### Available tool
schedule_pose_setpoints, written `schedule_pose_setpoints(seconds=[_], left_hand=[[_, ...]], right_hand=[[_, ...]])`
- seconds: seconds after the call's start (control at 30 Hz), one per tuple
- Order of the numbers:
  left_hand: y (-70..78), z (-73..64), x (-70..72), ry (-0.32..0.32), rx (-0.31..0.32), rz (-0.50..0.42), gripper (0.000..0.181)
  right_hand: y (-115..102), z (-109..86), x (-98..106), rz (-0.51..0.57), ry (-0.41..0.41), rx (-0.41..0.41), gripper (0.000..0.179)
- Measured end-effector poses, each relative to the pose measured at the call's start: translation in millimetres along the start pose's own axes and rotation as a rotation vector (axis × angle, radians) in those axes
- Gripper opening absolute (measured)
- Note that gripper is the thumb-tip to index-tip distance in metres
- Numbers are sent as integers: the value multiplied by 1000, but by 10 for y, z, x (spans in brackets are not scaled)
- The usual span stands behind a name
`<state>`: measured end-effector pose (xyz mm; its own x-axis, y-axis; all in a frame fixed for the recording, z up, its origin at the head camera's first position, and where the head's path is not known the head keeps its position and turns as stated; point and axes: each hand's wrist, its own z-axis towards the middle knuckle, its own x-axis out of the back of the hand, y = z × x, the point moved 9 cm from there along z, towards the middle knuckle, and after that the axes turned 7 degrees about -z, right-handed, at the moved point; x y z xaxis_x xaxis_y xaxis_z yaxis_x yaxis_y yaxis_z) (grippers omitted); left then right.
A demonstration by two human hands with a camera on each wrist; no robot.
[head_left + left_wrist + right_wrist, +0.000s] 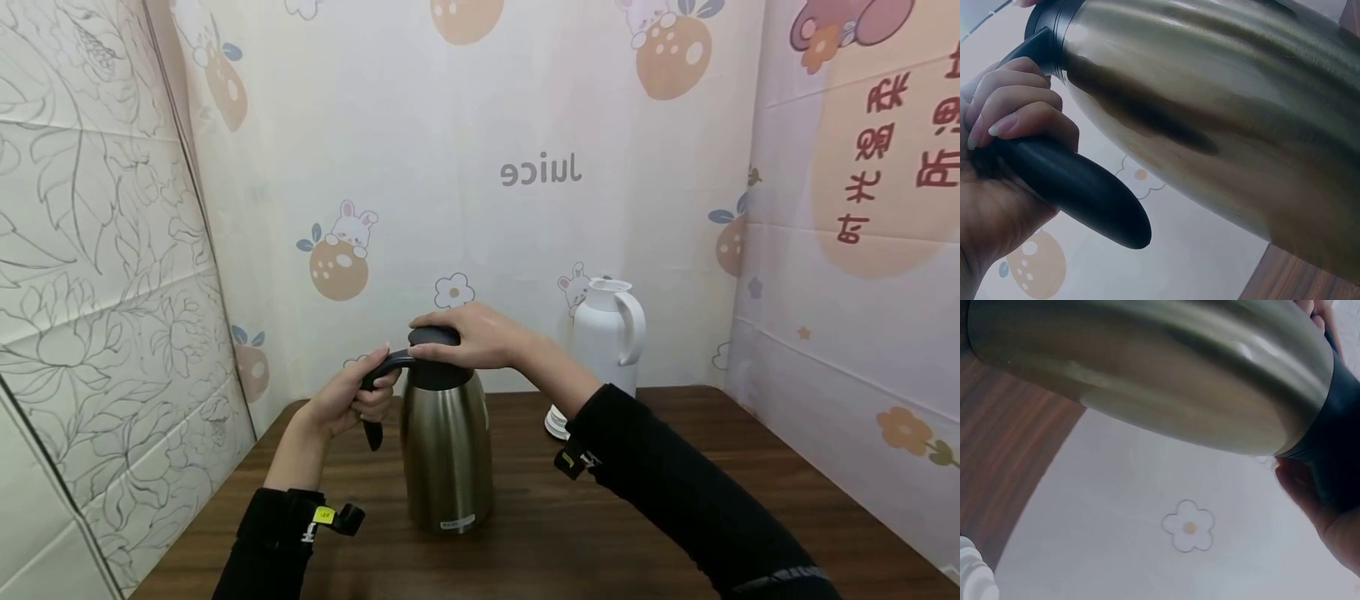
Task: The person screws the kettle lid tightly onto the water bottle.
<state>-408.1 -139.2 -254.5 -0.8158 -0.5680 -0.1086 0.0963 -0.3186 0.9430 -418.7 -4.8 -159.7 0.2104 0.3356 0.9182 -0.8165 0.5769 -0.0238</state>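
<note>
A brushed-metal vacuum jug (447, 458) in a golden tone stands upright on the wooden table, with a small label near its base. My left hand (347, 398) grips its black handle (1085, 190), fingers wrapped round the upper part while the lower end sticks out free. Over the top, my right hand (480, 335) holds the black lid (433, 336), its thumb along the near side. In the right wrist view the thumb (1302, 490) lies against the black neck, and part of the left hand shows behind the jug.
At the back right stands a white jug (588, 337) with a loop handle, its top opening uncovered. A round white ridged piece (556, 423) lies on the table (600, 517) in front of it, partly behind my right forearm. Patterned cloth walls (525, 242) enclose the table.
</note>
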Motion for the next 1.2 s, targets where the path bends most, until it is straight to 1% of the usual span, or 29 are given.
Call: schedule_pose_setpoints(seconds=[0.13, 0.3, 0.4, 0.53, 0.6, 0.73, 0.9, 1.0, 1.1, 1.2], left_hand=[[-27, -14, 3, 1, 10, -7, 50], [-15, -21, 17, 9, -1, 1, 50], [-2, -26, 28, 22, -9, 7, 50], [0, -42, 17, 21, -9, 15, 50], [-3, -47, 13, 20, -7, 22, 49], [1, -45, 22, 33, -5, 30, 49], [18, -34, 28, 50, -4, 46, 49], [10, -24, 30, 64, 7, 55, 49], [3, -17, 28, 64, 14, 51, 49], [10, -6, 24, 56, 11, 47, 49]], right_hand=[[13, 7, -35, 35, 24, 23, 54], [-34, 13, -22, 29, 64, 32, 51], [-66, 8, -1, 23, 82, 13, 48], [-96, -6, 0, 14, 103, -27, 46], [-117, -15, 4, 2, 126, -40, 45], [-177, -31, 43, -30, 198, -58, 42], [-244, -52, 73, -89, 249, -124, 39], [-268, -74, 74, -129, 260, -189, 39], [-297, -87, 76, -181, 266, -248, 37], [-320, -87, 74, -238, 271, -284, 35]])
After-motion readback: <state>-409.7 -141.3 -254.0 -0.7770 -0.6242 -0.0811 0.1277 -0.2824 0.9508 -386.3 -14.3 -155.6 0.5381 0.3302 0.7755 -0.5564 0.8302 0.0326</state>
